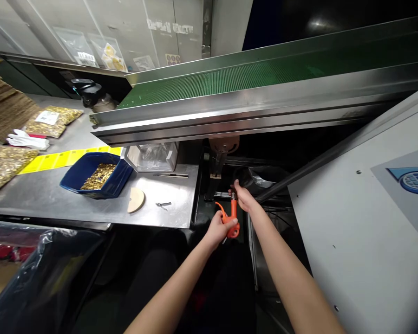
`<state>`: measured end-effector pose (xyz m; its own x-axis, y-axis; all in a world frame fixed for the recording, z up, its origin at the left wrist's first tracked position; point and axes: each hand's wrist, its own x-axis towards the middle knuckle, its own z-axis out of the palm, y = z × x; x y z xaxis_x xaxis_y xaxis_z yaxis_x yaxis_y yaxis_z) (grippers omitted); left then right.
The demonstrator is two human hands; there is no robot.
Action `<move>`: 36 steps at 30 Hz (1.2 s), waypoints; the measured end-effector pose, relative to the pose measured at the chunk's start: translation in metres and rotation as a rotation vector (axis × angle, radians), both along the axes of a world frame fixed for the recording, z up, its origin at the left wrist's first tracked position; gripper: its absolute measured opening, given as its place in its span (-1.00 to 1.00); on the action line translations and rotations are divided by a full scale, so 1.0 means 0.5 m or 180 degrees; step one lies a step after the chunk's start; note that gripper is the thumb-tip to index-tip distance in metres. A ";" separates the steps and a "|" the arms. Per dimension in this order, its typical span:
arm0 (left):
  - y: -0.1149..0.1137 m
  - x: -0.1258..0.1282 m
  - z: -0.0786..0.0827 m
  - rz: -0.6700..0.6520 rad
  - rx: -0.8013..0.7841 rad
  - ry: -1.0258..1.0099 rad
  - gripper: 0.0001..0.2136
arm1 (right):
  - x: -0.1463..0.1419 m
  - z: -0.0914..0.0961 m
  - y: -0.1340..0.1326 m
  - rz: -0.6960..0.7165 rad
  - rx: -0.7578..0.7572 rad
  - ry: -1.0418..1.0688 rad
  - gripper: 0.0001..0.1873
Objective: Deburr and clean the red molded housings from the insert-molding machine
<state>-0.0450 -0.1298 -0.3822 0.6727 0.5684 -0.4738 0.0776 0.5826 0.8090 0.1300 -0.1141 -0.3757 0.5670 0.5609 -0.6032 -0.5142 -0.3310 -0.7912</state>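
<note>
My left hand (217,230) grips an orange air blow gun (234,213) at its body, with the lever pointing up and to the left. At the gun's far end, the fingers of my right hand (244,196) are closed around a dark fitting, partly hidden by the fingers. Both hands are beneath the green conveyor (209,83), just right of the steel table's corner. Behind my right hand, a dark bag (264,176) with a shiny patch sits in shadow.
On the steel table (167,215) are a blue bin (120,178) of small gold pieces, a half-round wooden disc (136,200), nail clippers (163,204) and a clear box (153,157). Filled gold bags (54,121) lie left. A white machine panel (351,222) stands close on the right.
</note>
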 end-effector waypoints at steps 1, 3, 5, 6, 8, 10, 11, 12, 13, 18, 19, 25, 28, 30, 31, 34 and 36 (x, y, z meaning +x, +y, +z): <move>0.021 0.012 -0.010 0.0103 -0.0021 -0.0015 -0.47 | -0.001 0.000 -0.009 0.0136 -0.0047 0.0038 -0.66; 0.069 0.040 -0.029 0.0363 0.0032 0.0020 -0.51 | -0.009 -0.002 -0.029 0.0376 -0.0156 0.0117 -0.73; 0.120 0.070 -0.044 0.0594 0.0148 0.0086 -0.59 | -0.026 -0.007 -0.046 0.0552 -0.0186 0.0211 -0.76; 0.143 0.086 -0.049 0.0665 0.0203 0.0112 -0.63 | -0.035 -0.011 -0.050 0.0602 -0.0139 0.0255 -0.75; 0.180 0.116 -0.057 0.0710 0.0264 0.0144 -0.71 | -0.051 -0.022 -0.045 0.0599 0.0027 0.0306 -0.74; 0.209 0.144 -0.062 0.0683 0.0238 0.0160 -0.78 | -0.058 -0.039 -0.023 0.0441 0.0158 0.0290 -0.81; 0.221 0.157 -0.064 0.0657 0.0195 0.0164 -0.80 | -0.058 -0.050 -0.008 0.0324 0.0180 0.0268 -0.86; 0.233 0.167 -0.068 0.0636 0.0141 0.0169 -0.82 | -0.056 -0.061 0.010 0.0202 0.0182 0.0247 -0.90; 0.243 0.176 -0.072 0.0628 0.0078 0.0177 -0.83 | -0.052 -0.074 0.028 0.0093 0.0176 0.0236 -0.92; 0.261 0.172 -0.105 0.0971 -0.0204 0.0280 -0.76 | -0.037 -0.143 0.101 -0.0030 0.0101 0.0424 -0.87; 0.251 0.159 -0.112 0.1084 -0.0241 0.0303 -0.74 | -0.038 -0.156 0.107 -0.0034 0.0064 0.0485 -0.88; 0.130 0.051 -0.148 0.1402 -0.0590 0.0548 -0.66 | -0.074 -0.195 0.085 -0.0064 0.0207 0.0854 -0.85; 0.090 0.009 -0.167 0.1272 -0.0787 0.0708 -0.57 | -0.087 -0.193 0.073 -0.0025 0.0367 0.0908 -0.77; 0.076 -0.015 -0.178 0.1086 -0.0805 0.0818 -0.55 | -0.090 -0.187 0.074 0.0018 0.0399 0.0870 -0.69; 0.069 -0.029 -0.181 0.0954 -0.0774 0.0872 -0.57 | -0.091 -0.184 0.075 0.0057 0.0383 0.0839 -0.65; 0.037 -0.086 -0.182 0.0338 -0.0631 0.1082 -0.71 | -0.093 -0.181 0.068 0.0250 0.0195 0.0714 -0.54; 0.007 -0.133 -0.178 -0.0168 -0.0567 0.1250 -0.77 | -0.102 -0.187 0.043 0.0314 -0.0109 0.0518 -0.48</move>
<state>-0.1117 -0.1264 -0.4712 0.4477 0.4243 -0.7871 0.3929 0.6973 0.5994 0.0791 -0.0927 -0.4691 0.4037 0.5865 -0.7022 -0.5981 -0.4116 -0.6876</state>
